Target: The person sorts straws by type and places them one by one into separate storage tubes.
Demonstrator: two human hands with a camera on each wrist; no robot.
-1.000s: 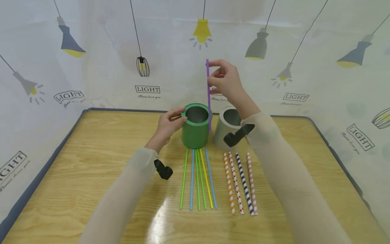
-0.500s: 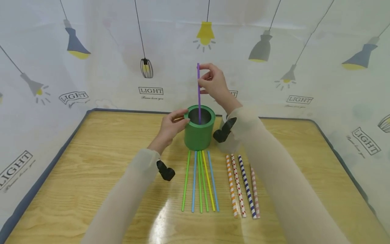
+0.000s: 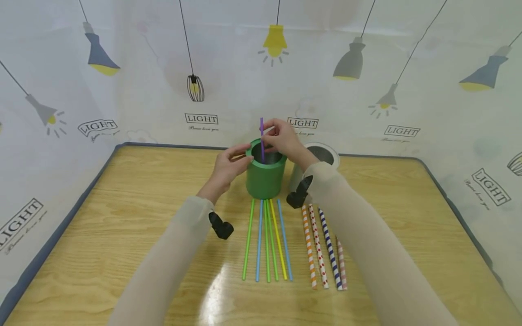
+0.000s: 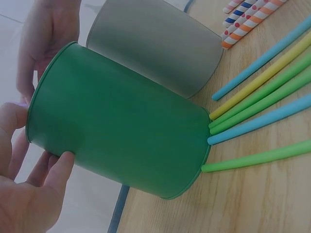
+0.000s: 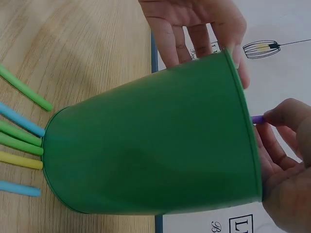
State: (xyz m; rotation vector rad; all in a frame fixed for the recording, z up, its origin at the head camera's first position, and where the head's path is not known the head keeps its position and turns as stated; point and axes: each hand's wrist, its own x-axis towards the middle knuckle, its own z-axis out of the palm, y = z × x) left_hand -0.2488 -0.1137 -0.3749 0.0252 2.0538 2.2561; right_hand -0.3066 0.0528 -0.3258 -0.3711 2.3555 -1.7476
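Observation:
My right hand (image 3: pixel 287 141) pinches a thin purple straw (image 3: pixel 262 127) upright between thumb and fingers. The straw's lower part is down inside a green metal bucket (image 3: pixel 266 182), and the fingertips are at the mouth of it. In the right wrist view only a short piece of the purple straw (image 5: pixel 258 119) shows past the rim. My left hand (image 3: pixel 226 170) grips the bucket's left side at the rim; in the left wrist view its fingers (image 4: pixel 60 170) press on the green wall. Right beside it stands a grey-white bucket (image 3: pixel 333 156), partly covered by my right arm.
In front of the green bucket, several thin straws lie side by side on the wooden table (image 3: pixel 171 271): green, blue and a yellow straw (image 3: pixel 278 240). Thicker patterned paper straws, among them an orange-striped straw (image 3: pixel 308 249), lie to the right. A lamp-printed backdrop (image 3: pixel 228 54) rises behind.
The right hand has carried the purple straw left from between the buckets to over the green one, then lowered it inside. The left hand keeps its hold on the rim.

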